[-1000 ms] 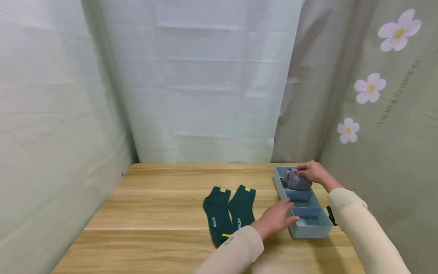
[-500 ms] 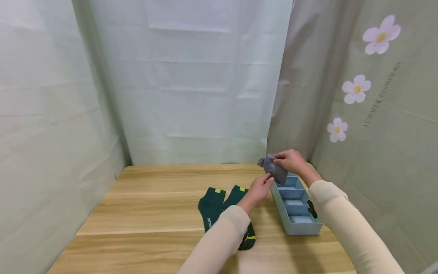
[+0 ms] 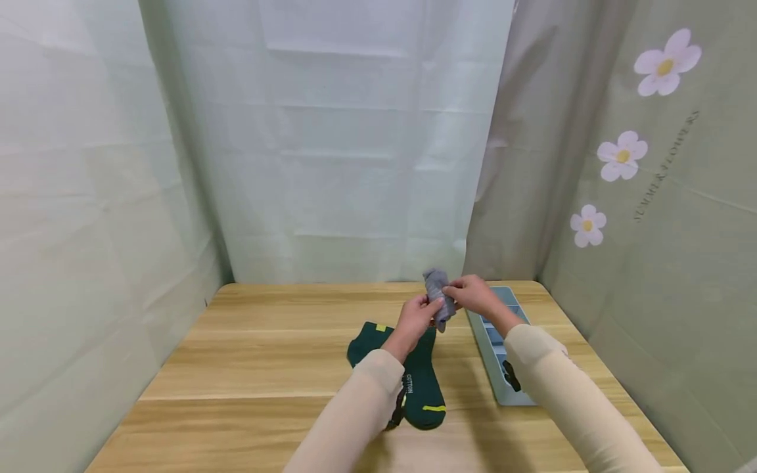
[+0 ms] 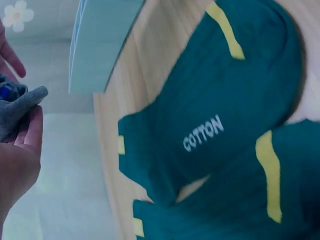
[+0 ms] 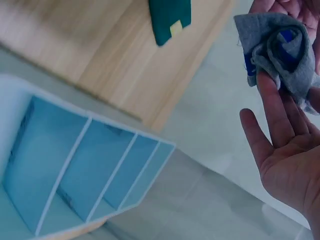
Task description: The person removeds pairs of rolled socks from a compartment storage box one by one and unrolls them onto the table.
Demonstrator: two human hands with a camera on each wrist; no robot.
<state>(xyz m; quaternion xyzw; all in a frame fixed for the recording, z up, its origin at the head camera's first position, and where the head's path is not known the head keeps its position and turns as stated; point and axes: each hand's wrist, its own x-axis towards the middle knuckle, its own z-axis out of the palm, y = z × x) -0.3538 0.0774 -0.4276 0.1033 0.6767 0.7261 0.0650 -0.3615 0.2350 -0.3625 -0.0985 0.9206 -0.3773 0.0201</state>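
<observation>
A rolled grey sock bundle [image 3: 439,295] is held up between both hands above the table's far part. Blue shows inside its folds in the right wrist view, where the bundle [image 5: 282,55] looks partly loosened. My left hand [image 3: 416,316] grips its near side, thumb on top. With thumb and fingers my right hand [image 3: 473,294] pinches the other side. Below the left forearm lie two dark green socks [image 3: 421,374], flat, with yellow marks; the left wrist view shows the word COTTON on one green sock [image 4: 215,100]. The left sleeve hides part of them.
A light blue divided box [image 3: 495,368] stands on the right of the wooden table [image 3: 248,368], partly behind the right forearm. Its compartments [image 5: 75,165] show no contents in the right wrist view. Curtains [image 3: 355,164] hang behind the table and at both sides.
Out of the box's far compartment, the right hand has lifted the grey sock bundle and brought it left. The left hand has come up from beside the box and now holds it too.
</observation>
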